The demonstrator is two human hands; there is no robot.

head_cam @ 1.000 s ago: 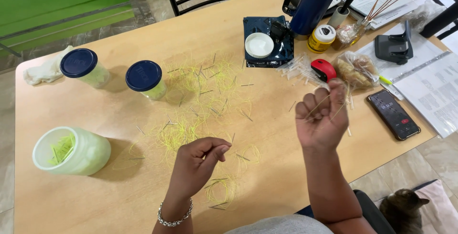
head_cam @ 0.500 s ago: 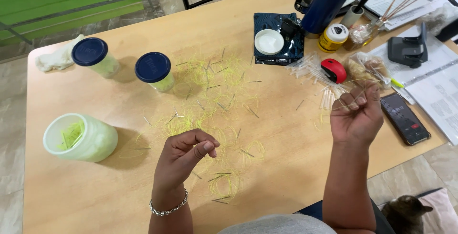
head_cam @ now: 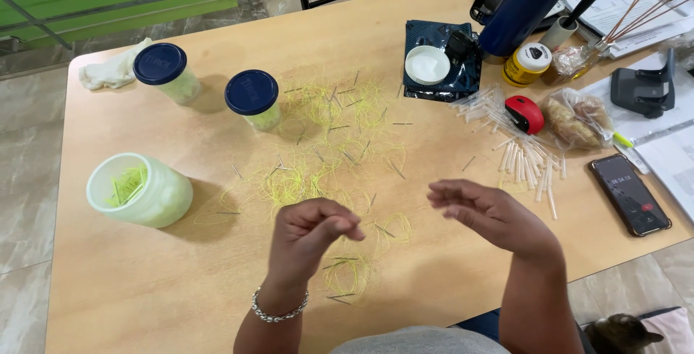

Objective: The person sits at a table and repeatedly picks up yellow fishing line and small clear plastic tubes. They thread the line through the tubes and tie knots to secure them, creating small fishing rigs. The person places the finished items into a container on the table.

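Left hand: I see my left hand (head_cam: pixel 312 232) raised over the worktop (head_cam: pixel 144 282), fingers curled together with the tips pinched; what they pinch is too fine for me to tell.
Right hand: my right hand (head_cam: pixel 491 213) hovers just beside it, fingers loosely bent and pointing left, nothing visibly held (whether a thread runs between the two hands I cannot tell).
Thread: loops of yellow thread (head_cam: pixel 318 152) lie scattered over the middle of the worktop, some directly under both hands, with short thin needles (head_cam: pixel 340 128) mixed in.
Open jar: a pale open jar (head_cam: pixel 139 189) with yellow pieces inside stands well to the left of my left hand.
Lidded jars: two jars with dark blue lids (head_cam: pixel 160 64) (head_cam: pixel 251 92) stand farther back on the left.
Tubes: a heap of small clear tubes (head_cam: pixel 524 155) lies beyond my right hand, near a red tape measure (head_cam: pixel 525 113).
Phone: a phone (head_cam: pixel 630 195) lies near the right edge.
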